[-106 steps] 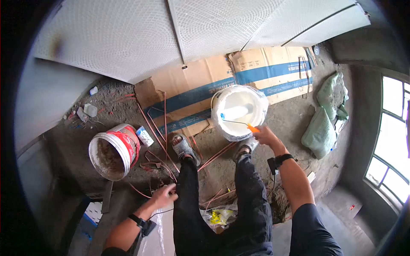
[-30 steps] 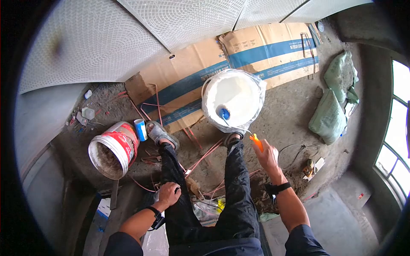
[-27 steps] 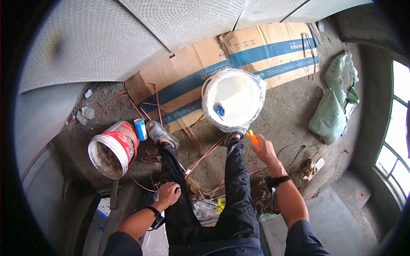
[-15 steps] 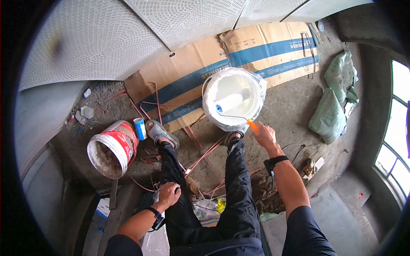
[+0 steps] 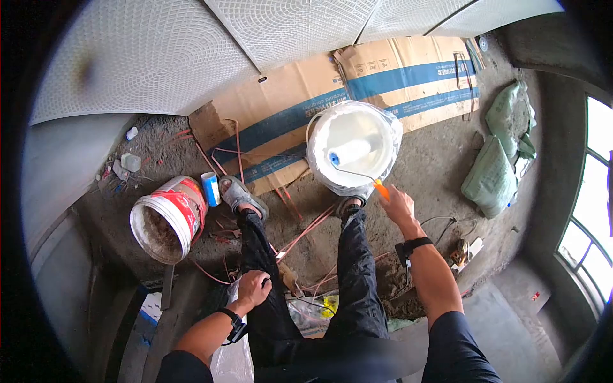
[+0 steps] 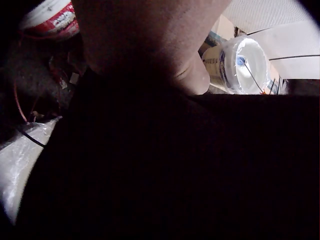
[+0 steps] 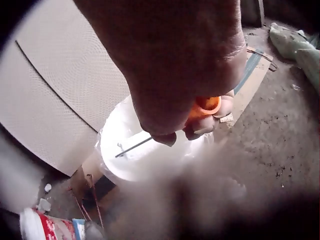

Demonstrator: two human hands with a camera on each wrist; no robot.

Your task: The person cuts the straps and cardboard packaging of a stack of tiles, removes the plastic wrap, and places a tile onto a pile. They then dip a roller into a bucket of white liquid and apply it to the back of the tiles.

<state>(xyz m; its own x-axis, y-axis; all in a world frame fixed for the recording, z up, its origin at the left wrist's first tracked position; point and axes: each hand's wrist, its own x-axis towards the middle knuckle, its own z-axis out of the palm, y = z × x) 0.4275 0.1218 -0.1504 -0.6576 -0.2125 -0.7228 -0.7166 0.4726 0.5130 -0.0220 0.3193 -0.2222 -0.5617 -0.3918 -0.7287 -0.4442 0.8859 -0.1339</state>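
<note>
My right hand [image 5: 397, 205] grips the orange handle [image 5: 382, 189] of a paint roller. The roller's white sleeve [image 5: 352, 152], with a blue end cap, lies inside a white bucket [image 5: 316, 167] of white paint. Clear plastic wraps the bucket's rim and sides. The right wrist view shows fingers curled round the orange handle [image 7: 207, 104], while blur covers the lower part. My left hand [image 5: 254, 288] rests on the left leg near the knee and holds nothing visible; in the left wrist view its fingers are hidden by dark cloth.
A red and white bucket [image 5: 191, 203] crusted with dried material lies tipped at left, beside a blue and white can [image 5: 210, 189]. Flattened cardboard [image 5: 281, 96] lies under textured panels [image 5: 147, 57]. Pink straps [image 5: 306, 230] cross the floor. Green sacks [image 5: 490, 179] lie at right.
The roller has gone from standing blue end up near the bucket's front to lying across its inside. Since the oldest frame, my left hand has come onto the leg and the left foot has shifted left.
</note>
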